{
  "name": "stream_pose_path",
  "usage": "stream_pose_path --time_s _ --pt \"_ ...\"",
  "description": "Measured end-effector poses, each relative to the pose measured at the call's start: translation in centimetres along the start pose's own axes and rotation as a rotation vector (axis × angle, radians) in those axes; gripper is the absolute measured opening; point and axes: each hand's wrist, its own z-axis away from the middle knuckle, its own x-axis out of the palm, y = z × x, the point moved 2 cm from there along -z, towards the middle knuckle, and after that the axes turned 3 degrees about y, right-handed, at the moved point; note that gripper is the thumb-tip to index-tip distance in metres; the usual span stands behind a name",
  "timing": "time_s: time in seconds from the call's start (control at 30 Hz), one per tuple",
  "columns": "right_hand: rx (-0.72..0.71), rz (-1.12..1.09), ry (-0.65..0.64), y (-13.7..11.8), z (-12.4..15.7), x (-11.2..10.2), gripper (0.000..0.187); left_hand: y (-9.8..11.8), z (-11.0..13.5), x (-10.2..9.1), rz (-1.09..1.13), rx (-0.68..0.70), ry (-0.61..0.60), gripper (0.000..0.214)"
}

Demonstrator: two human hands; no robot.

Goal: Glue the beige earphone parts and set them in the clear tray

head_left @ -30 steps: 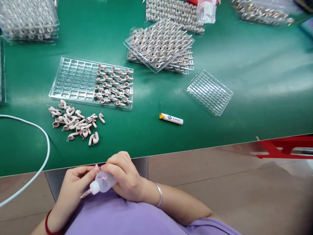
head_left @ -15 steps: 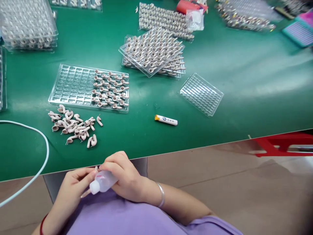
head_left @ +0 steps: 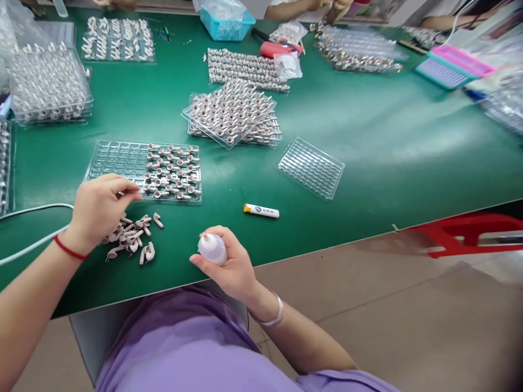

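My left hand reaches over the near edge of a clear plastic tray, thumb and fingers pinched together. A pale earbud shell, mostly hidden by the fingertips, is between them. Several beige earbud shells fill the tray's right part; the pockets at left show bare. Just below, a loose pile of earbud shells lies on the table, partly behind my left wrist. My right hand is closed around a small translucent squeeze bottle, its nozzle tilted up, near the table's front edge.
A white lighter and a bare clear tray lie to the right. Stacked filled trays stand behind, with more at left. A pale cable crosses the left side. Other people's hands show at the far edge.
My hands have parted from near my lap. The left moved up to the tray; the right rose with the bottle over the table's edge. The view has tilted up.
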Motion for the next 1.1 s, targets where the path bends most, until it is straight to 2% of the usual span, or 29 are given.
stream_pose_path --time_s 0.1,0.2,0.47,0.6,0.7,0.77,0.83,0.9,1.0,1.1 --pt "0.002 -0.019 0.003 0.0 -0.1 -0.1 0.026 -1.3 -0.8 0.9 0.002 0.06 -0.052 0.018" --pt "0.011 -0.04 -0.001 0.0 -0.2 -0.2 0.027 -1.6 -0.9 1.2 0.014 0.103 -0.076 0.021" --pt "0.023 -0.062 0.005 0.1 -0.2 -0.3 0.027 -1.8 -0.8 0.6 -0.014 0.152 -0.131 0.023" --pt "0.032 -0.088 0.012 0.1 -0.3 -0.3 0.027 -1.3 -0.4 0.0 -0.037 0.167 -0.112 0.021" --pt "0.037 -0.098 0.017 0.1 -0.4 -0.2 0.027 0.1 -0.1 -0.2 -0.062 0.186 -0.097 0.022" --pt "0.04 -0.089 0.021 0.1 -0.4 -0.2 0.027 1.3 0.2 0.2 -0.031 0.25 -0.187 0.022" --pt "0.043 -0.086 0.023 0.1 -0.4 -0.3 0.028 2.3 0.4 0.8 0.002 0.308 -0.328 0.019" --pt "0.049 -0.085 0.019 0.1 -0.3 -0.3 0.028 2.7 0.5 1.5 -0.009 0.301 -0.433 0.017" --pt "0.059 -0.097 0.011 0.2 -0.3 -0.3 0.028 2.7 0.3 2.2 -0.026 0.22 -0.516 0.018" --pt "0.089 -0.128 -0.005 0.2 -0.3 -0.3 0.029 2.8 0.2 2.3 -0.015 0.183 -0.528 0.018"
